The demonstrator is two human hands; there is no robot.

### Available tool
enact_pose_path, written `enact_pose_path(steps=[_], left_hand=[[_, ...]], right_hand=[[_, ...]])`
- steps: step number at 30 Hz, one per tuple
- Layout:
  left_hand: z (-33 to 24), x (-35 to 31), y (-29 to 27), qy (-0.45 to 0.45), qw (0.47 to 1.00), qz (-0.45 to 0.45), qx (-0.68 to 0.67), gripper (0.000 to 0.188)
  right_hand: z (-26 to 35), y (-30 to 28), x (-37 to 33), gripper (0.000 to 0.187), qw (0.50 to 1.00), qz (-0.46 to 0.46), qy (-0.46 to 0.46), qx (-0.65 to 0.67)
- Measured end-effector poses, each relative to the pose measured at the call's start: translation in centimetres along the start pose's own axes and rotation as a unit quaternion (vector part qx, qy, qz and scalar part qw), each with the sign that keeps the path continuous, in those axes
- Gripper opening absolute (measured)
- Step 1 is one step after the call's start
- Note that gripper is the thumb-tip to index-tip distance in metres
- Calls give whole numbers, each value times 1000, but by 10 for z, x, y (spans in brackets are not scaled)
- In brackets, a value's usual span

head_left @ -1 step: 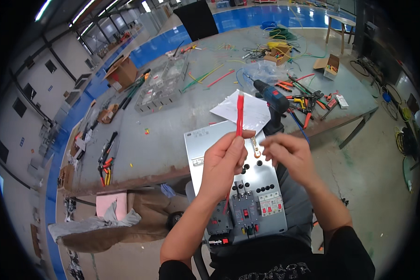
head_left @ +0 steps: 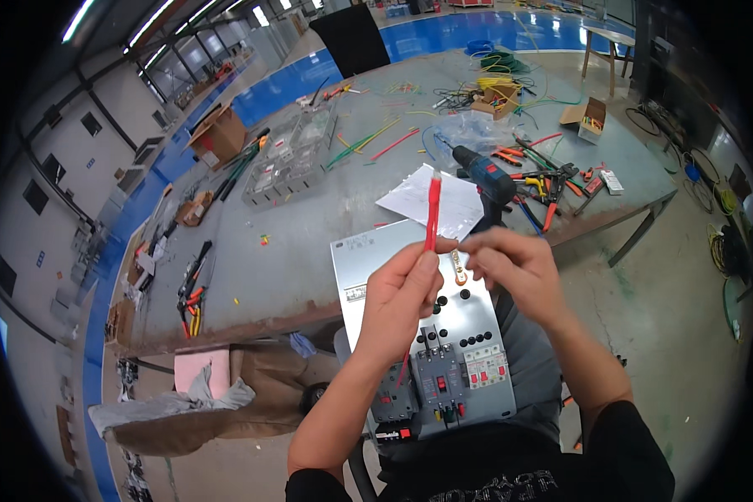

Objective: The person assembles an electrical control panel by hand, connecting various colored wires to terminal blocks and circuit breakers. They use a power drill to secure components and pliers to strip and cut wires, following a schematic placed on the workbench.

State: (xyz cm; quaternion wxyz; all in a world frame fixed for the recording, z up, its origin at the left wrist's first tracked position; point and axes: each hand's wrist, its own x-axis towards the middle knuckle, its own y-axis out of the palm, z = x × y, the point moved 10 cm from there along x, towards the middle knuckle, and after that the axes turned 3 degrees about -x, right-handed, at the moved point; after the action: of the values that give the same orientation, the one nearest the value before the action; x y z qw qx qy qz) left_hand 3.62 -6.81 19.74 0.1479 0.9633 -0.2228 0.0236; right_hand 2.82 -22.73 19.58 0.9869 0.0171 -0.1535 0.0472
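Observation:
My left hand (head_left: 406, 289) is closed around a red wire (head_left: 433, 213) held upright, its upper end thicker and pale at the tip. The wire's lower part shows again below the hand. Close by on the right is my right hand (head_left: 514, 272), fingers curled, its fingertips at my left index fingertip; whatever it may pinch is too small to make out. Beneath both hands a metal mounting plate (head_left: 360, 259) rests on my lap. It carries a dark grey circuit breaker (head_left: 440, 383), a white breaker block (head_left: 485, 368), a dark contactor (head_left: 393, 402) and a brass bar (head_left: 458, 266).
Beyond the plate stands a grey worktable (head_left: 309, 226). On it are a cordless drill (head_left: 485, 174), white paper (head_left: 418, 197), several pliers (head_left: 552, 188), a clear parts organizer (head_left: 289, 159) and a small open carton (head_left: 588, 120). A padded chair (head_left: 217, 393) is at the lower left.
My right hand has shifted slightly left and up, bringing its fingertips against my left index fingertip. The red wire's top has moved a little right and down.

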Motion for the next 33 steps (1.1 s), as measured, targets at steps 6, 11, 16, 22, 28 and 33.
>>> enact_pose_path(steps=[6, 11, 16, 22, 28, 33], left_hand=[[11, -19, 2, -12, 997, 9, 78, 34], [25, -23, -5, -14, 998, 10, 67, 33], [18, -29, -11, 77, 980, -23, 181, 33], [9, -40, -9, 155, 948, -27, 276, 32], [17, -49, -9, 146, 946, -10, 290, 30], [15, -56, -7, 149, 931, -18, 334, 31]], right_hand=[[23, 8, 20, 29, 1000, 6, -8, 18], [7, 20, 16, 37, 998, 2, -2, 58], [-10, 24, 8, 35, 996, 14, 25, 86], [-25, 32, -15, 31, 979, 8, 69, 190], [-39, 36, -25, 31, 973, 19, 66, 219], [-35, 33, -25, 32, 990, 53, 31, 127]])
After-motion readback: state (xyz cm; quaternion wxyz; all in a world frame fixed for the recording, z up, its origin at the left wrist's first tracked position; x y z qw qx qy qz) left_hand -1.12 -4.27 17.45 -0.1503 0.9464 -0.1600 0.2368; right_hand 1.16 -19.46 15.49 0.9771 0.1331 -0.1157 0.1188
